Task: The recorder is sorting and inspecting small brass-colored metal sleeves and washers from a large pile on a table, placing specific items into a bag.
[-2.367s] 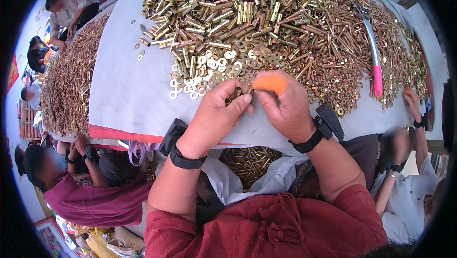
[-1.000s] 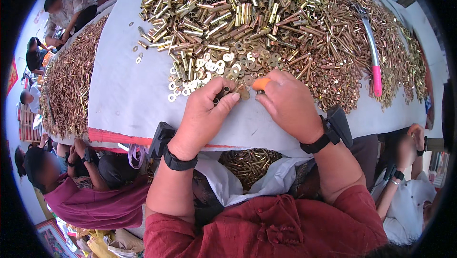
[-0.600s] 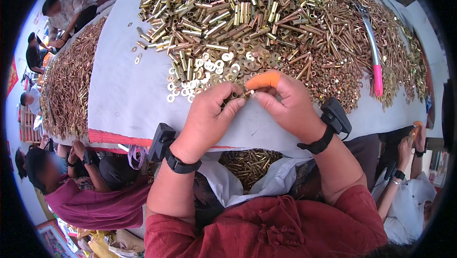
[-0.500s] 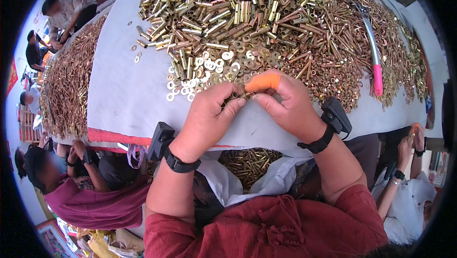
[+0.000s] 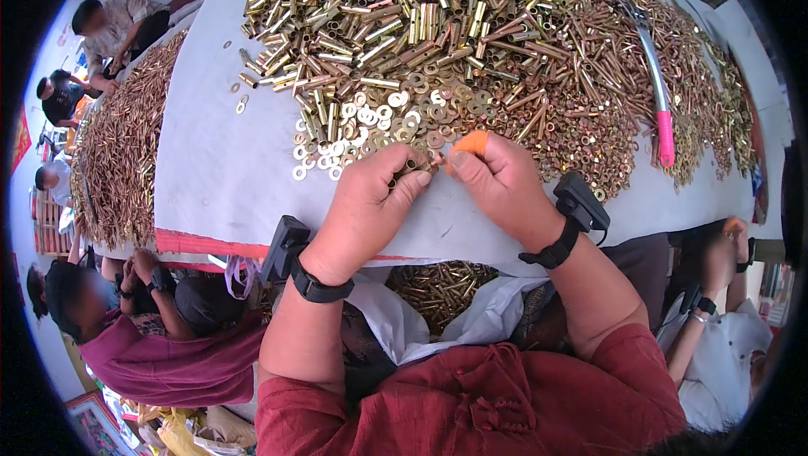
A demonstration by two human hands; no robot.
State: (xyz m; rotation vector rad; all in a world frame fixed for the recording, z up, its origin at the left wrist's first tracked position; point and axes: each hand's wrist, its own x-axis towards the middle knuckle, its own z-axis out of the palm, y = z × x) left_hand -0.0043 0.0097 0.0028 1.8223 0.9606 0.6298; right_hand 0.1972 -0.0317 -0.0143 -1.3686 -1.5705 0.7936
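Since the earlier frame both hands closed together: left hand [image 5: 366, 203] and right hand [image 5: 497, 182] pinched one brass tube [image 5: 414, 167], lying nine-to-three, washers [image 5: 370, 123] at twelve.

We see a white bag [image 5: 396, 325] low in the frame's centre, open and holding brass pieces. At the far left edge hangs a red sign [image 5: 20, 140], partly cut off.
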